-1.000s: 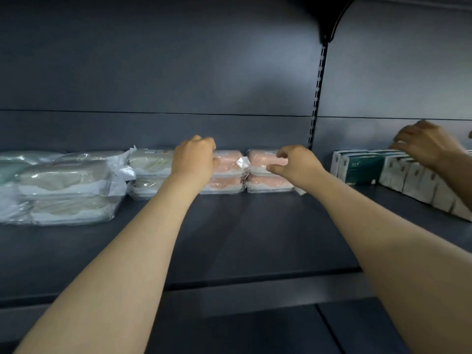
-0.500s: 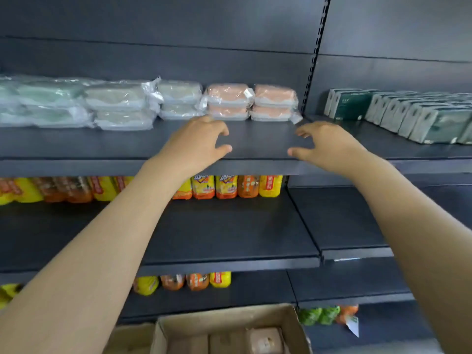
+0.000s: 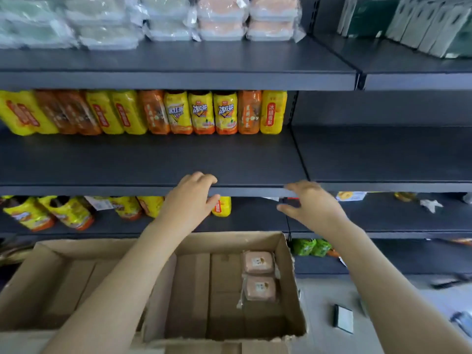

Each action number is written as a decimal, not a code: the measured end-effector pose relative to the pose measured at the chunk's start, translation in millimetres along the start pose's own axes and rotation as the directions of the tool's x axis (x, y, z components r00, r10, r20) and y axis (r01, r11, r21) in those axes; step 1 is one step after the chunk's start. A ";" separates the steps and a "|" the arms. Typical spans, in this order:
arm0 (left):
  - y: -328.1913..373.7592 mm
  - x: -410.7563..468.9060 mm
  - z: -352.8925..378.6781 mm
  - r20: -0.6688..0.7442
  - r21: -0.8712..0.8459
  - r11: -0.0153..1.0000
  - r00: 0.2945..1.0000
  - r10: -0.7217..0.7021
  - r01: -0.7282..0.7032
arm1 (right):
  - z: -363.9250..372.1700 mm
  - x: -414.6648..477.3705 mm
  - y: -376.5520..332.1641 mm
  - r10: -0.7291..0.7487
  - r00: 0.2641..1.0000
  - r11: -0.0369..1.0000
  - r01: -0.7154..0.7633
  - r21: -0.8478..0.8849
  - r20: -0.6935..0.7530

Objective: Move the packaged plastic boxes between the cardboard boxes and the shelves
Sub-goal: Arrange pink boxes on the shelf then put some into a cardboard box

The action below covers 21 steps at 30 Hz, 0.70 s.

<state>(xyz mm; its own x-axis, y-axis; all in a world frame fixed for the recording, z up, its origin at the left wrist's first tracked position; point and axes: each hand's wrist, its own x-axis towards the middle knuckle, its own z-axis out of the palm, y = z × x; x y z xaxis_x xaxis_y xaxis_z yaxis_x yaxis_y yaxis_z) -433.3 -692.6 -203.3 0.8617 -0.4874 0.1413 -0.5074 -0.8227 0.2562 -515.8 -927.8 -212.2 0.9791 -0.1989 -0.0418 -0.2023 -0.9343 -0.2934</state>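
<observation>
Two packs [image 3: 257,262] in box [image 3: 224,242], right side | left hand [image 3: 190,200], right hand [image 3: 310,208] empty, fingers loose, above box | reach low, one pack each, grip sides firmly

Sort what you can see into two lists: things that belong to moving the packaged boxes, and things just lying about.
Job: pink packaged boxes, open cardboard box, stacked packaged boxes on the top shelf, left hand, right hand, both empty.
Lying about: drink bottles, green-and-white cartons, green packets, small dark object on the floor.
</observation>
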 end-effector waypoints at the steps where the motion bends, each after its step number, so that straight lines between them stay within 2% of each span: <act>1: 1.2 -8.8 18.4 0.034 0.005 1.000 0.999 -0.021 0.021 | 17.0 -5.4 6.9 0.005 0.999 1.000 -0.004 -0.007 0.050; 6: 8.7 -50.5 112.1 0.262 -0.029 0.995 0.961 -0.086 0.096 | 105.3 -27.1 39.4 0.098 0.962 0.995 -0.101 -0.003 0.254; 10: 3.5 -75.3 184.5 0.398 -0.091 0.981 0.909 -0.124 0.173 | 180.4 -40.8 57.5 0.195 0.914 0.975 -0.219 0.029 0.355; 15: -4.8 -84.6 265.3 0.503 -0.153 0.934 0.839 -0.207 0.322 | 261.2 -43.5 75.6 0.305 0.840 0.910 -0.396 0.122 0.449; 21: -27.2 -73.8 360.5 0.530 -0.202 0.927 0.832 -0.167 0.315 | 364.1 -31.3 101.6 0.468 0.739 0.766 -0.613 0.196 0.485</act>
<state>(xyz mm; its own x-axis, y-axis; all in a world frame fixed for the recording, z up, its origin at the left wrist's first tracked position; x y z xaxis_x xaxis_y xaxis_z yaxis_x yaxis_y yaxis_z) -486.1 -739.6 -565.4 0.7969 -0.4226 -0.4317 -0.1969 -0.8573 0.4757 -559.9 -908.8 -588.5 0.6384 -0.4406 -0.6311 -0.7512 -0.5355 -0.3860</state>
